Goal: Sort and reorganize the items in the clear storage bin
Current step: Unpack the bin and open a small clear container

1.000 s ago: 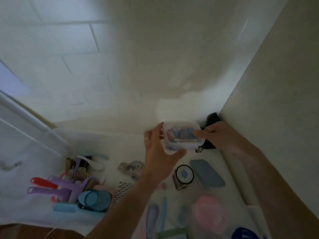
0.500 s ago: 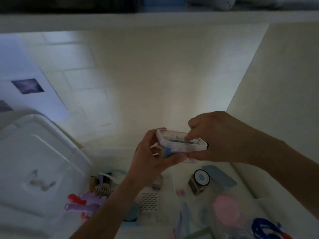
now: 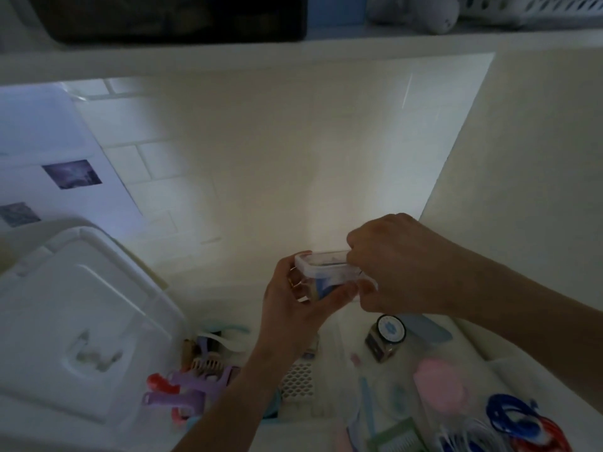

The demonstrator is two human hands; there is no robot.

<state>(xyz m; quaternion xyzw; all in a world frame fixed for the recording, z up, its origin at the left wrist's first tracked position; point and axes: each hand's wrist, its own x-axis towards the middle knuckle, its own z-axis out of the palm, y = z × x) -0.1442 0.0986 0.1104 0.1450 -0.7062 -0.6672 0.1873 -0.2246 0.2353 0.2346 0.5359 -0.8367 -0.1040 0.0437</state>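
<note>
- A small clear box (image 3: 329, 274) with a lid is held in the air above the bin (image 3: 470, 363), in front of a tiled wall (image 3: 182, 177); something blue shows through its side
- The left hand (image 3: 293, 308) grips the box from below and behind, thumb curled across its front
- The right hand (image 3: 394, 265) is curled over the box's right end, fingertips pinching at the lid's edge
- Step in hand, as a judgement: opening or closing the little box, probably to check or sort what is in it; which of the two cannot be told
- The next move seems to call for a steady hold from the left hand while the right works the lid, keeping the box level so nothing spills
- Below, the bin holds a round blue-faced tin (image 3: 388, 334), a grey-blue oval (image 3: 427, 329), a pink round thing (image 3: 439, 384), and blue and red coils (image 3: 515, 419)
- Left of them lie purple clips (image 3: 192, 391), a comb (image 3: 208, 365) and a white mesh piece (image 3: 298, 380)
- A large white lid (image 3: 75, 321) rests at far left
- A shelf (image 3: 293, 48) runs above the wall
</note>
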